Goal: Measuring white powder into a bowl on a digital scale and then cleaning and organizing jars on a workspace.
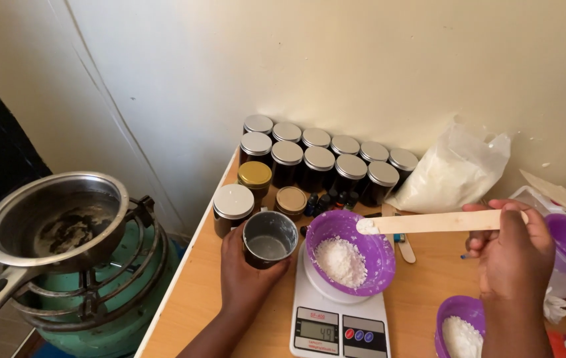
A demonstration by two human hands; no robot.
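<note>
Right hand (513,246) is gripping one flat wooden stick (439,221) with a dab of white flakes on its tip, held over the purple bowl (349,250) of flakes on the single white kitchen scale (338,319). Left hand (246,273) is wrapped around one small metal cup (269,238) at the bowl's 9 o'clock. At 12 o'clock I count about eleven silver-lidded dark jars (319,163), though the little bottles in front are hard to make out, and a second purple bowl (458,327) is cut off at 5 o'clock.
</note>
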